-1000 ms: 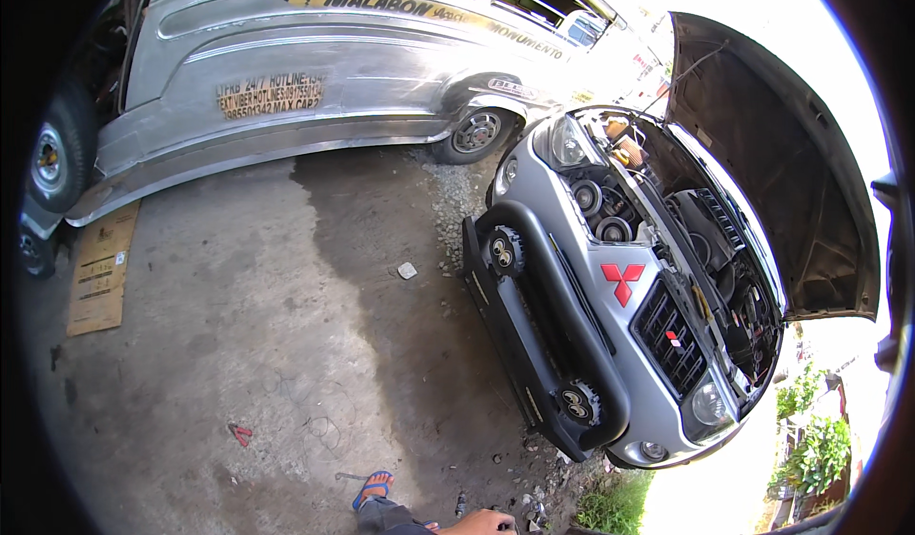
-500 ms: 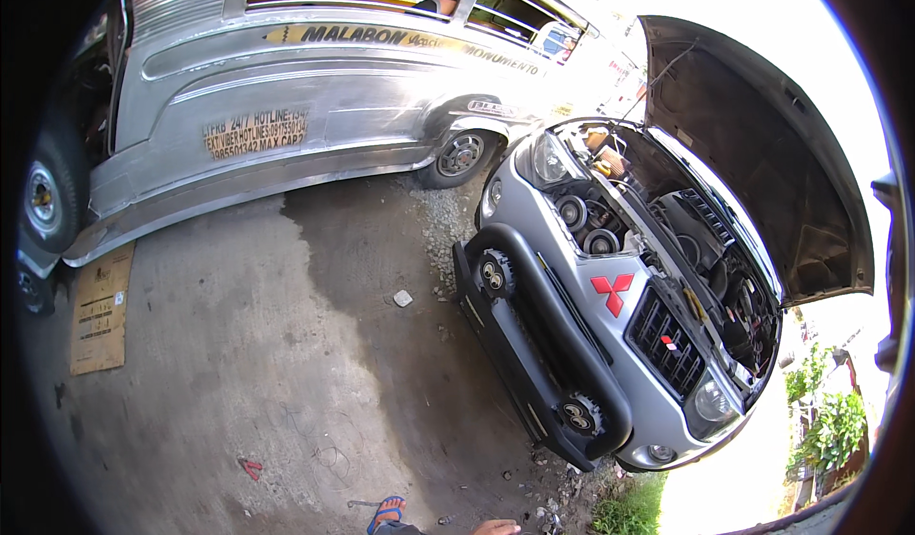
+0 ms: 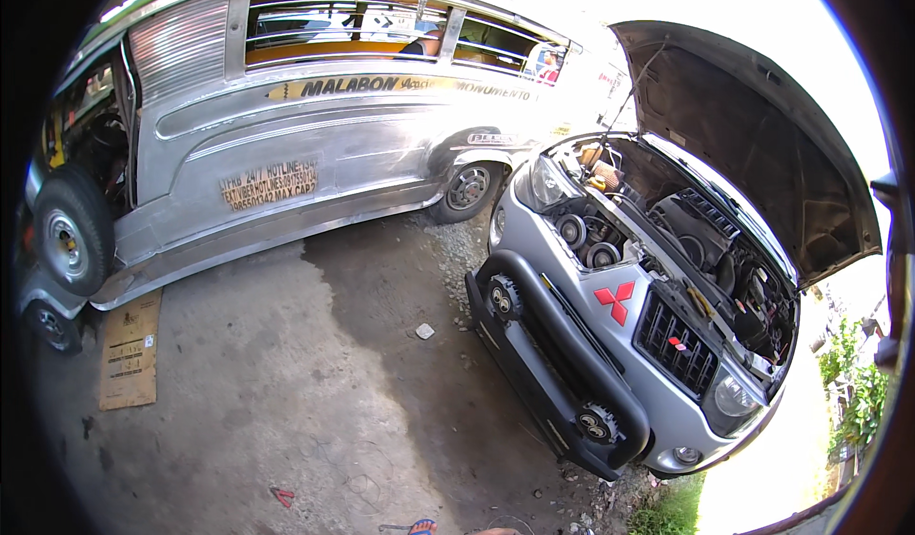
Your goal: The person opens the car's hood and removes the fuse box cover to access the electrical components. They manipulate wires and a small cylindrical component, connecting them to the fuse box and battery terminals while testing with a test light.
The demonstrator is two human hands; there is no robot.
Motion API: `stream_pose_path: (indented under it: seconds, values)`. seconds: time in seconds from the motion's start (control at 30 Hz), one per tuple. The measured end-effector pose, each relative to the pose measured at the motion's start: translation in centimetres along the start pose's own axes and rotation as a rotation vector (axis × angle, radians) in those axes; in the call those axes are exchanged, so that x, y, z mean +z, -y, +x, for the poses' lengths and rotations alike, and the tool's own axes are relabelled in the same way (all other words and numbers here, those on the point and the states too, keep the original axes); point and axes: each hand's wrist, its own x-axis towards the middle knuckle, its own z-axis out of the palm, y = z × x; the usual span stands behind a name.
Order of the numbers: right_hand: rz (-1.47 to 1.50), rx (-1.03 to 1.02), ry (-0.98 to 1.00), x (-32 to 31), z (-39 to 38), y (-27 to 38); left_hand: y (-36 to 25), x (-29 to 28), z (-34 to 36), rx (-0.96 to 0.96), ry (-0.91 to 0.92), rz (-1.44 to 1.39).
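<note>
Only a sliver of my right hand (image 3: 498, 532) shows at the lower edge; its fingers are cut off, so what it holds, if anything, is hidden. Close by, a thin dark wire curves over the ground. My left hand is out of the picture. Left of the hand, the front of a blue sandal (image 3: 422, 527) with orange in it pokes up from the lower edge. Red-handled pliers (image 3: 282, 496) lie on the concrete farther left. Ahead to the right stands a silver car (image 3: 610, 273) with its hood (image 3: 753, 135) propped up and its engine bay exposed.
A black bull bar (image 3: 562, 363) juts from the car's front. A long silver jeepney (image 3: 362, 144) stands across the back, a person's arm visible through its window. Flattened cardboard (image 3: 131, 354) lies at left. Gravel, a pale stone (image 3: 424, 331) and loose wire are on the ground.
My view has tilted upward, so the scene sits lower and slightly rightward. The right hand and sandal have slipped mostly below the lower edge. More of the jeepney shows.
</note>
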Motion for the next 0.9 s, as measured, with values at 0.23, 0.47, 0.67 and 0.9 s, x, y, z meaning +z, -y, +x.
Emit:
stream_pose_path:
  seconds: [0.23, 0.47, 0.67, 0.9]
  values:
    - [0.156, 0.076, 0.062, -1.3, 1.4, -2.3, -0.6, 2.0, -2.1, -0.059, 0.015, 0.041]
    - [0.062, 0.064, 0.161, 0.3, -0.9, 1.1, 0.3, 2.1, -1.8, -0.119, -0.151, 0.028]
    - [-0.477, -0.188, 0.032, -1.2, -0.6, -3.9, 1.3, 1.8, -2.1, -0.161, -0.151, 0.044]
    - [-0.525, -0.221, 0.190, -4.1, 1.7, -7.7, -3.2, 0.8, -3.2, 0.175, -0.243, 0.323]
